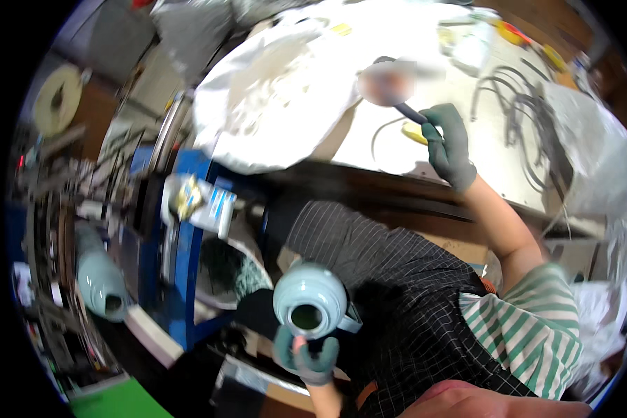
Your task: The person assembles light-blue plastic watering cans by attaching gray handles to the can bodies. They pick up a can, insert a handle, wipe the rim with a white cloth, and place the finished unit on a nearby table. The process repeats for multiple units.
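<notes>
The workbench (467, 90) is the reference. On it, the right hand (449, 143), gloved, is closed around a dark tool handle (411, 113); its tip is blurred, possibly a brush. Below the bench edge, the left hand (306, 359) grips a pale celadon pot (310, 303) by its rim. Risk: this one-handed rim hold may slip, dropping the pot.

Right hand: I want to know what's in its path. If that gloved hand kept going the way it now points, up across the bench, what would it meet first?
The right hand, gripping a dark handle, points up-left. First in line is probably the big white sheet on the workbench; depth is unclear, so it might pass above it.
</notes>
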The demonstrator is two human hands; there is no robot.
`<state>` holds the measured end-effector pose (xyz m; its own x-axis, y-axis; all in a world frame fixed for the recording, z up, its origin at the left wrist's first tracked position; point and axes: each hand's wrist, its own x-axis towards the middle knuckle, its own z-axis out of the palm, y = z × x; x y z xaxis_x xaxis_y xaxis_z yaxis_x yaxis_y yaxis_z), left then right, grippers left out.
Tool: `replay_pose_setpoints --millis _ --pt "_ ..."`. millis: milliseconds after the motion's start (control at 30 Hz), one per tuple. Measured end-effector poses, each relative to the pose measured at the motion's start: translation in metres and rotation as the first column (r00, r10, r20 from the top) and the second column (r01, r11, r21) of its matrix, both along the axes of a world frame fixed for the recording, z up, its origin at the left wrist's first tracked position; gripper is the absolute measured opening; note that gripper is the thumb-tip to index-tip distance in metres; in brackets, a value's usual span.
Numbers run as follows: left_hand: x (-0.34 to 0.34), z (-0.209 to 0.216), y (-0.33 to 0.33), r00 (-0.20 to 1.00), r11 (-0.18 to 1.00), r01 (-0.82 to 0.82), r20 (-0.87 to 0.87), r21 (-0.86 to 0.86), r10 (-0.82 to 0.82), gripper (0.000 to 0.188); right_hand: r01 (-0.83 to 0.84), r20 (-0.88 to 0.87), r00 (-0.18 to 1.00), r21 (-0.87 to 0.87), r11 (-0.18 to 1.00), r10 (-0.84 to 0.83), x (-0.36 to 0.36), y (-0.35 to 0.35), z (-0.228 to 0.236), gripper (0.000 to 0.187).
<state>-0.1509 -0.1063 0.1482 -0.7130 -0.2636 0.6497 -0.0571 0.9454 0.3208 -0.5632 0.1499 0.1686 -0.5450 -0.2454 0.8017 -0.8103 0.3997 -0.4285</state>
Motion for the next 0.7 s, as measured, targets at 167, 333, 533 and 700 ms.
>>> replay_pose_setpoints --millis 167,333,533,700 --pt "-0.044 0.024 -0.026 0.879 0.852 -0.095 -0.359 0.514 0.315 0.078 -0.657 0.323 0.534 -0.423 0.624 0.781 0.096 -0.117 0.034 0.019" --pt "-0.021 0.037 -0.045 0.869 0.704 -0.070 -0.304 0.707 0.392 0.034 -0.702 0.412 0.139 -0.600 0.383 0.900 0.172 -0.189 0.052 0.036" --pt "-0.002 0.037 -0.090 0.512 0.429 0.411 -0.593 0.804 0.621 0.030 -0.908 0.265 0.374 0.299 0.293 0.889 0.213 -0.184 0.028 0.080" --pt "0.010 0.025 -0.101 0.417 0.149 0.674 -0.539 0.723 0.732 0.033 -0.988 0.368 0.101 -0.073 0.138 0.924 0.196 -0.193 0.057 0.069"
